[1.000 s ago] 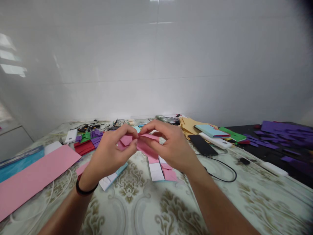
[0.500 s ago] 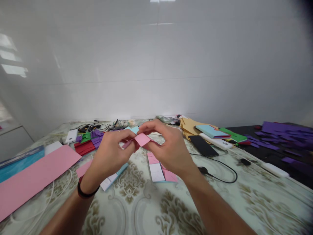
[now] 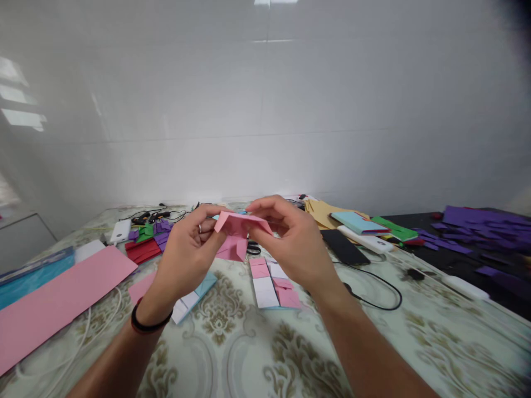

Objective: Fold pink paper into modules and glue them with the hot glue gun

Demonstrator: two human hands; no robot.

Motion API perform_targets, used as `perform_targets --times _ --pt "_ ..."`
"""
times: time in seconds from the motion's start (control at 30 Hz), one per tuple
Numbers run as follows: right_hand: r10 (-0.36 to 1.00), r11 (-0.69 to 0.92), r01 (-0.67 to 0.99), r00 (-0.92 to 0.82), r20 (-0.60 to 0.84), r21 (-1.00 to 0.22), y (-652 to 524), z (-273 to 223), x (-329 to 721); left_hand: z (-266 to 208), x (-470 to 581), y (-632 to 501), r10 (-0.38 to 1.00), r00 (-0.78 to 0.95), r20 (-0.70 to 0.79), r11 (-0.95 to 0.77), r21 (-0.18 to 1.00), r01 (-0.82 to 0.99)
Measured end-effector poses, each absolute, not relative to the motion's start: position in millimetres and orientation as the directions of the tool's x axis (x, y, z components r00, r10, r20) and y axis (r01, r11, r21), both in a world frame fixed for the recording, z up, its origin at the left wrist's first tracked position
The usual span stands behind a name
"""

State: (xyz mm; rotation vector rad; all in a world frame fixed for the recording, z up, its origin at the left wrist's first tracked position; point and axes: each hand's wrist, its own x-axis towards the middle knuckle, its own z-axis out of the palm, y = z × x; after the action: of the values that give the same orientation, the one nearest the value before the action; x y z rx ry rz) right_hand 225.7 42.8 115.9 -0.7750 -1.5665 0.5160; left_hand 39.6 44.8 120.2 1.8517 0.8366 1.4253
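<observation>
A folded piece of pink paper [image 3: 237, 225] is held in the air between both hands, its creased flaps standing out at angles. My left hand [image 3: 189, 251] pinches its left side between thumb and fingers; a ring and a dark wristband show on this arm. On the right side, my right hand [image 3: 292, 240] grips the same paper, thumb in front and fingers behind. Beneath the hands lies a pink and white folded-paper block [image 3: 265, 290] on a blue backing. Partly behind my left wrist rests a light blue and white folded piece [image 3: 193, 298].
A long pink sheet [image 3: 62, 304] lies at the left, with red folded paper [image 3: 143, 251] beyond it. Scissors handles [image 3: 254, 248] show below the held paper. To the right are a black phone [image 3: 344, 246], a cable, yellow paper [image 3: 321, 213] and purple strips [image 3: 481, 226].
Both hands have turned the pink paper and moved slightly apart. More of its folded flaps now shows, along with the scissors handles behind it.
</observation>
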Motion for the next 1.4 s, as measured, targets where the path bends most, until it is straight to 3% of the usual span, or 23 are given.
perform_targets --times 0.17,0.3,0.47,0.67,0.83,1.07,1.23,1.4 --pt "0.689 0.713 0.096 0.086 0.720 -0.694 41.1 116.1 216.9 121.3 41.8 42.5 0.748 0.165 0.643 -0.663 0.734 0.145" --pt "0.648 0.751 0.093 0.085 0.757 -0.653 39.4 116.9 215.4 120.3 42.4 42.6 0.703 0.023 0.710 -0.707 0.696 0.123" --pt "0.619 0.781 0.049 0.076 0.782 -0.623 35.3 118.5 218.0 117.9 38.6 42.7 0.607 -0.023 0.794 -0.789 0.606 0.104" --pt "0.593 0.804 0.013 -0.091 0.800 -0.595 33.2 120.6 234.0 117.8 28.7 39.7 0.607 0.063 0.792 -0.795 0.605 0.053" --pt "0.523 0.818 -0.123 -0.250 0.815 -0.562 32.4 122.8 245.4 118.9 24.1 40.3 0.555 0.112 0.824 -0.832 0.553 0.047" --pt "0.658 0.753 0.070 -0.072 0.749 -0.655 32.4 124.4 234.0 119.3 19.4 41.5 0.511 0.256 0.821 -0.844 0.536 -0.036" --pt "0.686 0.726 0.105 -0.029 0.727 -0.680 36.9 122.7 232.4 121.6 28.7 40.1 0.570 0.127 0.812 -0.821 0.556 0.132" --pt "0.765 0.643 0.076 -0.035 0.643 -0.762 41.2 120.8 234.8 122.1 32.1 42.8 0.663 0.086 0.744 -0.749 0.658 0.074"
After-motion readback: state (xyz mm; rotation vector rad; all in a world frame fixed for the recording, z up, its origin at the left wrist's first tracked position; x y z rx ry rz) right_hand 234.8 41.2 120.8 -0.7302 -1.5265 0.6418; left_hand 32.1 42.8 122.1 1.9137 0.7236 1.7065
